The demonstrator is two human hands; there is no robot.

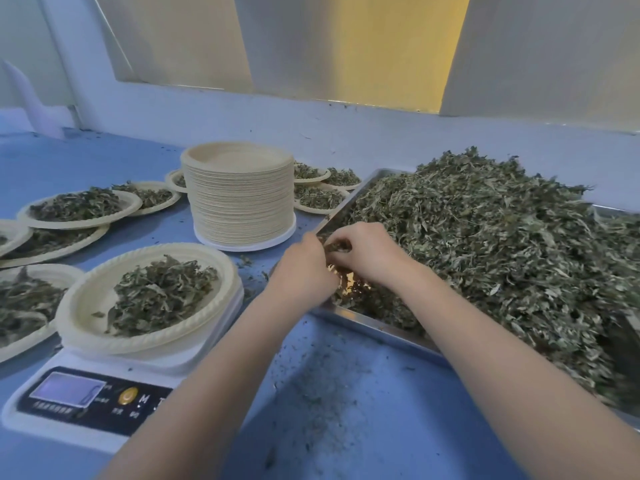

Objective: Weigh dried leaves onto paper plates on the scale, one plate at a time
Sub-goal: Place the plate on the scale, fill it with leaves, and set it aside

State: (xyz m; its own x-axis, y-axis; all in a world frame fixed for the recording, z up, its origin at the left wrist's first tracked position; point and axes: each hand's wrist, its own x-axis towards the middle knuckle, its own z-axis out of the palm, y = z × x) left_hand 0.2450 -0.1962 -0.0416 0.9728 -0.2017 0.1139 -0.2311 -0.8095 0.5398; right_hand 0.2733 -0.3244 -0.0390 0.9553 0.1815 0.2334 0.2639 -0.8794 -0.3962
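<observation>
1. From my remote seat I saw the blue table (pixel 346 393) running under everything, dusted with leaf crumbs near my arms.
2. The metal tray (pixel 363 318) lay on the right, heaped high with the pile of dried leaves (pixel 485 244).
3. The stack of empty paper plates (pixel 240 195) stood behind the scale, just left of the tray's far corner.
4. The white scale (pixel 90 403) sat at front left; I could not read its display.
5. The plate on the scale (pixel 86 306) carried a mound of leaves (pixel 159 296).
6. Filled plates (pixel 83 207) lay overlapping along the left and behind the stack.
7. My right hand (pixel 370 252) was curled around a clump of leaves at the tray's near-left corner.
8. My left hand (pixel 306 265) met it there, fingers bent into the same clump.
</observation>
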